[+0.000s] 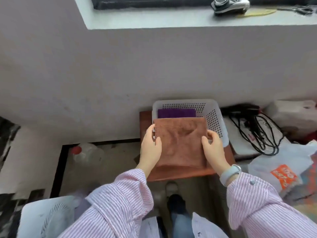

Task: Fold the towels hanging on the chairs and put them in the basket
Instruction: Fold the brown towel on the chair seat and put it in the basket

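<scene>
A folded brown towel (180, 141) is held flat by both hands over the near edge of a white perforated basket (214, 117). The left hand (151, 146) grips the towel's left edge, thumb on top and fingers curled under. The right hand (213, 148) grips the right edge the same way, thumb on the cloth and fingers wrapped beneath. The towel's far edge lies over the basket's opening, while its near part hangs in front of the basket.

Inside the basket, at the far side, lies a folded purple towel (176, 113). The basket stands on a reddish-brown wooden stool (178, 174), pushed against a grey wall (120, 66).

To the right of the basket lie tangled black cables (257, 131), and beyond them a white plastic bag with an orange print (283, 174). To the left of the basket, lower on the floor, stands a clear plastic jug with a red cap (85, 152). A grey wristband (229, 172) sits on the right wrist, and both arms wear striped sleeves (123, 194).
</scene>
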The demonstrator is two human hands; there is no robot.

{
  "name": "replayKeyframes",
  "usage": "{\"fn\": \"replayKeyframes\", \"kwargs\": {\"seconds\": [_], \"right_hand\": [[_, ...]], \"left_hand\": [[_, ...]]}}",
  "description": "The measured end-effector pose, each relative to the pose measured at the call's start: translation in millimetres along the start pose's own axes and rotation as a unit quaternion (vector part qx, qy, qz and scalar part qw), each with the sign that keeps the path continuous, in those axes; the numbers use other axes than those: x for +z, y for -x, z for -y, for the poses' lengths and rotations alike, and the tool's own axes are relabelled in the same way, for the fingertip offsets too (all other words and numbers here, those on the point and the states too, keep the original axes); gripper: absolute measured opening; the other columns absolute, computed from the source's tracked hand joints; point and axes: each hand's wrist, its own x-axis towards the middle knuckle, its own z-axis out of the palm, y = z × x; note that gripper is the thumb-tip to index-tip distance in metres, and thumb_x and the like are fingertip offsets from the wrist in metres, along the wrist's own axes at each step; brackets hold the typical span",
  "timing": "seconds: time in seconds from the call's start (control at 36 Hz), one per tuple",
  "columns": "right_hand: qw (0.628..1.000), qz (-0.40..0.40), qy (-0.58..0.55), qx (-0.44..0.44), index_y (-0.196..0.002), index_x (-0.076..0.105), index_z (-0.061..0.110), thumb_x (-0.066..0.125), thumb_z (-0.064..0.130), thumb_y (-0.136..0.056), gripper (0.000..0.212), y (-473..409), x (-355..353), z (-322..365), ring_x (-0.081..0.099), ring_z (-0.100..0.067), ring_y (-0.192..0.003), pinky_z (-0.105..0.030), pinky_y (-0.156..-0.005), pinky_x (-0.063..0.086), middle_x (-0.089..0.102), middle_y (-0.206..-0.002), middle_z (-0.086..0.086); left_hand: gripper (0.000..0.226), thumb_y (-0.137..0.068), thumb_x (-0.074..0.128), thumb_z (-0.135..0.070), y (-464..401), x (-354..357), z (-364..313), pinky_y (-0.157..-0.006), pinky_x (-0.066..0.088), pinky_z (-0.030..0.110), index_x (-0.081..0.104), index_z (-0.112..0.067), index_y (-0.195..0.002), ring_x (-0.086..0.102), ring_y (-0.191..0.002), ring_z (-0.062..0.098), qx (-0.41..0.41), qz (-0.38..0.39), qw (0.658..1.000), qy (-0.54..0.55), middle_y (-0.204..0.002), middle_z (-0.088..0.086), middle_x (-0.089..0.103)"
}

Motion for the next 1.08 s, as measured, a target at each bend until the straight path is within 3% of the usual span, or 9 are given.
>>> {"fn": "replayKeyframes", "kwargs": {"seconds": [0.25, 0.36, 0.44, 0.53, 0.69, 0.78, 0.86, 0.92, 1.08], "right_hand": [[1.0, 0.01, 0.004, 0.022, -0.127, 0.045, 0.009, 0.04, 0.011, -0.094, 0.033, -106.5, 23.6, -20.5, 0.05, -0.018, -0.11, -0.027, -0.094, 0.037, 0.053, -0.119, -0.006], [1.0, 0.015, 0.004, 0.018, -0.128, 0.044, 0.009, 0.04, 0.009, -0.095, 0.033, -126.1, 29.3, -29.1, 0.046, -0.012, -0.109, -0.024, -0.094, 0.035, 0.049, -0.116, 0.001], [0.999, 0.047, -0.003, 0.027, -0.129, 0.043, 0.008, 0.04, 0.008, -0.095, 0.034, -136.7, 34.2, -36.2, 0.048, -0.016, -0.115, -0.026, -0.099, 0.037, 0.052, -0.121, -0.004], [0.997, 0.069, 0.021, 0.038, -0.13, 0.043, 0.009, 0.041, 0.009, -0.095, 0.035, -145.0, 37.7, -44.6, 0.048, -0.022, -0.119, -0.029, -0.101, 0.036, 0.051, -0.128, -0.009], [0.991, 0.115, 0.048, 0.043, -0.133, 0.04, 0.015, 0.046, 0.016, -0.094, 0.039, -155.5, 31.9, -59.1, 0.052, -0.024, -0.115, -0.043, -0.101, 0.042, 0.051, -0.129, -0.006], [0.99, 0.073, 0.114, -0.031, -0.135, 0.038, 0.013, 0.044, 0.016, -0.094, 0.042, -156.1, 28.8, -54.9, 0.041, -0.022, -0.126, -0.036, -0.109, 0.032, 0.044, -0.137, -0.008], [0.94, 0.027, 0.27, -0.208, -0.131, 0.043, 0.007, 0.037, 0.01, -0.086, 0.045, -158.5, 33.0, -46.8, 0.039, -0.031, -0.126, -0.046, -0.109, 0.031, 0.044, -0.135, -0.017], [0.89, 0.078, 0.35, -0.281, -0.13, 0.044, 0.009, 0.035, 0.012, -0.081, 0.051, -160.3, 44.0, -48.3, 0.034, -0.034, -0.13, -0.054, -0.11, 0.025, 0.043, -0.137, -0.019], [0.832, 0.16, 0.437, -0.303, -0.139, 0.033, 0.016, 0.031, 0.034, -0.091, 0.051, -177.7, 71.0, -66.1, 0.022, -0.036, -0.138, -0.047, -0.113, 0.009, 0.032, -0.145, -0.022]], "left_hand": [[0.051, -0.094, 0.039, -0.011, -90.6, 44.1, 6.3, -0.109, 0.03, 0.046, 0.03, -0.026, -0.141, 0.041, -0.128, 0.018, -0.005, -0.019, 0.997, -0.072, -0.141, 0.0, 0.043], [0.051, -0.093, 0.04, -0.008, -109.8, 57.8, 2.2, -0.105, 0.032, 0.041, 0.033, -0.026, -0.14, 0.058, -0.091, 0.012, -0.001, -0.055, 0.993, -0.106, -0.11, -0.002, 0.06], [0.051, -0.093, 0.039, -0.006, -118.3, 64.3, 0.8, -0.091, 0.022, 0.023, 0.032, -0.021, -0.141, 0.055, -0.09, 0.009, 0.003, -0.086, 0.977, -0.193, -0.105, -0.002, 0.061], [0.052, -0.091, 0.039, -0.008, -122.9, 65.9, 5.9, -0.084, 0.027, 0.029, 0.031, -0.019, -0.141, 0.056, -0.081, 0.018, -0.008, -0.07, 0.959, -0.274, -0.088, 0.002, 0.058], [0.055, -0.07, 0.063, -0.002, -120.0, 74.2, 10.5, -0.077, 0.039, 0.042, 0.053, -0.01, -0.124, 0.053, -0.099, 0.034, 0.0, -0.114, 0.875, -0.47, -0.119, 0.018, 0.054], [0.053, -0.068, 0.061, -0.002, -123.1, 73.4, 12.1, -0.085, 0.044, 0.046, 0.055, -0.007, -0.12, 0.051, -0.111, 0.037, 0.049, -0.122, 0.868, -0.48, -0.124, 0.018, 0.053], [0.048, -0.077, 0.041, -0.01, -132.8, 79.5, 10.5, -0.104, 0.034, 0.047, 0.052, -0.005, -0.124, 0.041, -0.128, 0.036, 0.159, -0.075, 0.868, -0.464, -0.134, 0.018, 0.048], [0.048, -0.084, 0.033, -0.016, -142.0, 87.7, 13.3, -0.11, 0.024, 0.047, 0.048, -0.005, -0.129, 0.034, -0.134, 0.035, 0.19, -0.025, 0.865, -0.464, -0.139, 0.018, 0.043], [0.054, -0.092, 0.027, -0.031, -155.5, 104.4, 44.7, -0.116, 0.008, 0.045, 0.025, -0.011, -0.143, 0.02, -0.14, 0.032, 0.132, 0.005, 0.865, -0.484, -0.15, 0.016, 0.025]]}}
